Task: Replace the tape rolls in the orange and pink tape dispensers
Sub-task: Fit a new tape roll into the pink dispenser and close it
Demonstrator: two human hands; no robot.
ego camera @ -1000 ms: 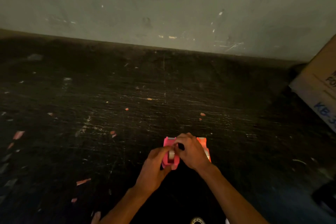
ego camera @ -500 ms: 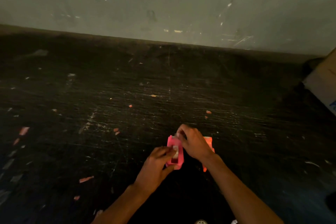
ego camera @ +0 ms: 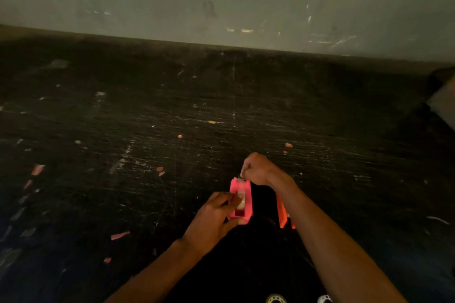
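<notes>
A person's left hand [ego camera: 211, 222] clamps the pink tape dispenser [ego camera: 240, 200] on the scratched dark counter [ego camera: 147, 130], thumb over the tape roll [ego camera: 240, 200], while the right hand [ego camera: 257, 167] at the dispenser's 12 o'clock end appears to pinch the tape tip at the cutter. The orange dispenser [ego camera: 282, 211] stands at 3 o'clock, partly hidden. Steady bracing and a straight pull should seat the tape cleanly.

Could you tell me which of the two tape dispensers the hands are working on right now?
The pink dispenser: the left hand grips it. The orange dispenser sits untouched, half hidden under the right forearm.
</notes>
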